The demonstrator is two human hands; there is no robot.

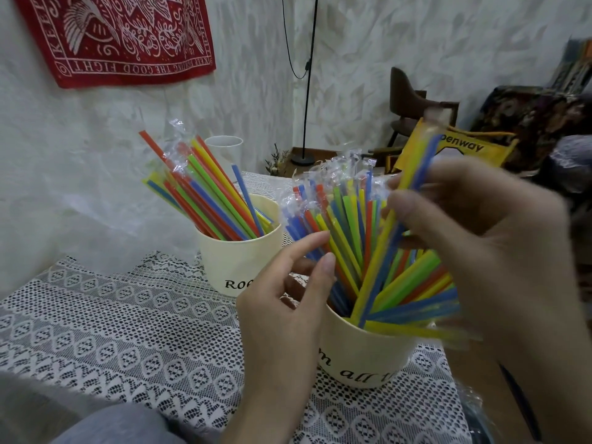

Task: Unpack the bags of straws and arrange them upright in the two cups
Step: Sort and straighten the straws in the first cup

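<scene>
White lace tablecloth (134, 318) with a diamond pattern covers the table, which stands against a pale, textured wall (80, 155). High on that wall, toward the far-left corner of the surface, hangs a red cloth banner (118, 33) printed with white birds and lettering. Beyond the far edge a black floor lamp (304, 123) rises on a thin pole with a cable looping beside it, and a dark wooden chair (413, 107) stands on the floor further right. A yellow bag (461, 149) with black lettering shows behind the hands at the far right, and a clear plastic cup (223, 152) stands near the far edge.

Two cream cups with black script sit on the lace. The far cup (237, 261), near the middle of the surface, holds coloured straws (208, 193) that lean left, some in clear wrappers. The near cup (362, 354), close to the right edge, is packed with wrapped straws (349, 229) fanning out in blue, green, yellow and red.

The left hand (288, 302) rests at the near cup's left rim, fingers loosely extended and touching the straws there, gripping nothing. The right hand (480, 248), blurred, pinches a wrapped yellow and blue straw pair (416, 168) whose lower ends reach into the near cup. Clear plastic wrapping (474, 408) lies at the near-right corner.
</scene>
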